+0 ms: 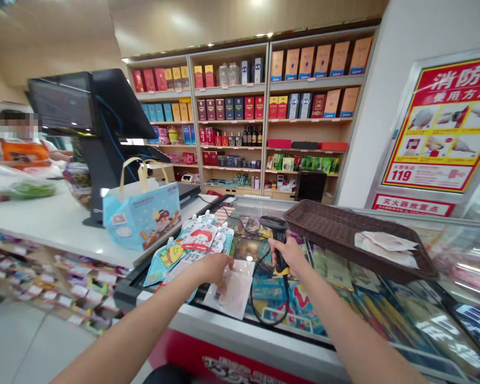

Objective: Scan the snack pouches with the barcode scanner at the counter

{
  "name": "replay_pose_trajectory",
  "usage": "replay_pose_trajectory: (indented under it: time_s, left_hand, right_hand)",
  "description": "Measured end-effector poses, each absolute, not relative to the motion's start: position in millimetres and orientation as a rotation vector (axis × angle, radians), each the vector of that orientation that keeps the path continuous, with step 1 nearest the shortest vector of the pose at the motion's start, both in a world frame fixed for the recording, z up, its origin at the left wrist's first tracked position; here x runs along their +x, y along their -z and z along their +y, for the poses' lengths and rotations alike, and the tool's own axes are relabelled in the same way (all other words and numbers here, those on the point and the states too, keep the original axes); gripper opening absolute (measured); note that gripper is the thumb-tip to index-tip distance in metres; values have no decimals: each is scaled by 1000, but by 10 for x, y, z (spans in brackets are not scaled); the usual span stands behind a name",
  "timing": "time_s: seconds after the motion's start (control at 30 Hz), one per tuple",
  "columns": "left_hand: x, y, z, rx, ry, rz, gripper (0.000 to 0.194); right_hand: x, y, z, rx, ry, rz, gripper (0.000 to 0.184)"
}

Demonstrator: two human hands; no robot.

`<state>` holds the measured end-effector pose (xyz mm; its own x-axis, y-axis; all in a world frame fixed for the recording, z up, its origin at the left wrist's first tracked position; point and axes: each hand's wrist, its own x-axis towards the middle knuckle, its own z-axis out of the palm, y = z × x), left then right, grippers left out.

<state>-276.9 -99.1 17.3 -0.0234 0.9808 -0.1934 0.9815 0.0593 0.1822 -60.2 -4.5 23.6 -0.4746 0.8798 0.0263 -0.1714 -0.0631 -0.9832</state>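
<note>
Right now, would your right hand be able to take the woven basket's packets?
Probably not: the right hand grips the barcode scanner, though the packets lie uncovered in the woven basket.

A person's right hand (290, 252) grips a barcode scanner (279, 232) above a glass-topped freezer (208, 323); the left hand (218, 268) touches a clear packet (237, 290) beside colourful pouches (200, 236). A blue bag (144, 216) stands left, a brown basket (320, 220) sits right, boxes (322, 60) fill shelves (312, 120) behind.

Poster (442, 128), 1: cut off by right edge. Plastic bag (0, 178), 1: cut off at left, blurred; green contents (32, 189), possibly vegetables. Scanner (278, 226), 1: grip partly hidden by right hand (287, 254). Clear packet (240, 282), 1: partly covered by left hand (217, 269). Pouches (196, 236): small print illegible.
</note>
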Motion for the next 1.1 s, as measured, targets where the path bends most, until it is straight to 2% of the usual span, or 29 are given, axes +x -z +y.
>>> replay_pose_trajectory:
  time_s: [0.07, 0.17, 0.3, 0.4, 0.53, 0.77, 1.1]
  left_hand:
    - [-2755, -253, -1007, 2001, 154, 2080, 39]
    - [-2807, -326, -948, 1948, -53, 2029, 11]
    - [-2860, -303, -642, 1338, -959, 1881, 15]
    - [-2745, -221, -241, 800, -1649, 1569, 14]
    - [-2429, -22, 309, 429, -2115, 1154, 13]
    - [-2287, 309, 568, 485, -2186, 1076, 16]
    - [-2326, 325, 507, 557, -2137, 1121, 18]
  right_hand:
    - [-607, -198, -16, -796, -1668, -1394, 34]
    - [-605, -113, 55, -763, -1680, -1371, 36]
    - [-576, 31, 149, -734, -1675, -1322, 40]
    - [-538, 101, 153, -734, -1669, -1357, 40]
    - [-502, 99, 97, -750, -1650, -1395, 40]
    - [-491, 69, 91, -801, -1623, -1408, 40]
    - [-485, 36, 54, -843, -1545, -1537, 36]
